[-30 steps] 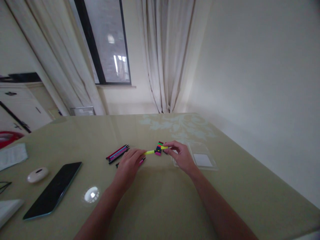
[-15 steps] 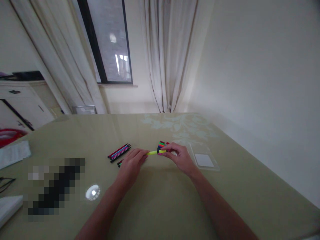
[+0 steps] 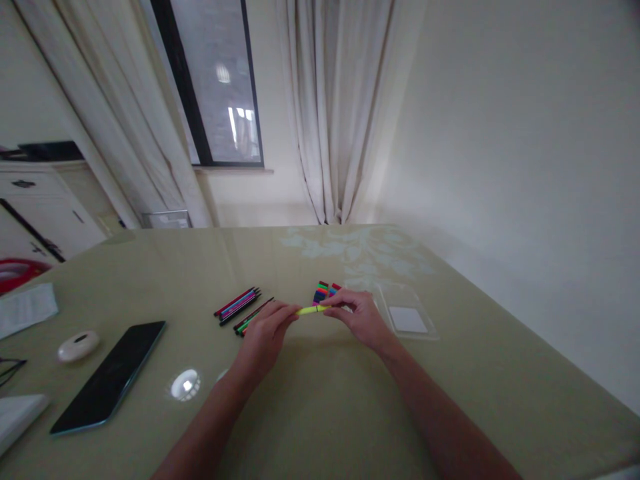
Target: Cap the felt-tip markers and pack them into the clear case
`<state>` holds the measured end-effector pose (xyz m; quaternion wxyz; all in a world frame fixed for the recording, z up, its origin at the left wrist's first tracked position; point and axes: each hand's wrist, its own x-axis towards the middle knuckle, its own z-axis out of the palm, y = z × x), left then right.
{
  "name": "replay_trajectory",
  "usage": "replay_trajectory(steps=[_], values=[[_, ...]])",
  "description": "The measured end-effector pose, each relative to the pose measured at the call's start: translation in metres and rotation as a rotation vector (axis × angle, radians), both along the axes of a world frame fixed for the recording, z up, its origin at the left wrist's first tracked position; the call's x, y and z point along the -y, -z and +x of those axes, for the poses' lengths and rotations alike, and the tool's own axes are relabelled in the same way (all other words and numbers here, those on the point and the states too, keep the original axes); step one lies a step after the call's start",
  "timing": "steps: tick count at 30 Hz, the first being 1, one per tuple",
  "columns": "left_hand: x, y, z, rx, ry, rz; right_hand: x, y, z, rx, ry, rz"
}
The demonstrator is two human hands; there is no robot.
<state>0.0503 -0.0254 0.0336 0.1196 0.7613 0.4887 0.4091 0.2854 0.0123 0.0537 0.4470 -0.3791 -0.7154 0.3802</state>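
Both hands hold one yellow marker [image 3: 311,310] level above the olive table [image 3: 320,400]. My left hand [image 3: 264,335] pinches its left end and my right hand [image 3: 357,317] pinches its right end. Just behind the right hand lies a small cluster of coloured caps or pen ends [image 3: 323,291]. A bundle of coloured pens [image 3: 237,303] lies to the left, and a few loose pens [image 3: 253,315] lie by the left hand's fingers.
A clear plastic case with a white card [image 3: 407,319] lies right of my right hand. At the left are a dark phone [image 3: 107,377], a white oval object [image 3: 77,347], papers [image 3: 25,308] and a light reflection [image 3: 185,385]. Curtains and a window stand behind the table.
The yellow marker has come away from the coloured cluster and sits a little nearer to me, held between both hands. More loose pens show by my left hand.
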Motion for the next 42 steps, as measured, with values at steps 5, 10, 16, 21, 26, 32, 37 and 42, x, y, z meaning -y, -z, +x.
replay_trajectory(steps=[5, 10, 16, 21, 26, 32, 37, 42], values=[[0.001, -0.004, 0.0, -0.12, 0.039, -0.071, -0.011, 0.008, 0.004, -0.042, 0.008, -0.052], [0.009, -0.007, 0.002, -0.298, 0.209, -0.191, -0.02, 0.013, 0.019, 0.154, 0.344, 0.109], [0.018, -0.005, 0.012, -0.373, 0.293, -0.244, -0.018, 0.025, 0.016, 0.717, 0.397, 0.253], [0.013, 0.001, 0.013, -0.318, 0.287, -0.257, -0.016, 0.026, 0.01, 0.877, 0.353, 0.263], [-0.008, -0.001, -0.025, -0.272, -0.099, -0.252, -0.015, 0.024, 0.007, 0.916, 0.349, 0.267], [-0.015, -0.005, -0.075, -0.432, -0.639, -0.29, -0.013, 0.027, 0.003, 0.953, 0.345, 0.264], [-0.013, -0.005, -0.076, -0.494, -0.655, -0.364, -0.013, 0.027, 0.003, 0.948, 0.336, 0.274], [-0.017, 0.0, -0.076, -0.467, -0.619, -0.408, -0.012, 0.027, 0.002, 0.935, 0.331, 0.257]])
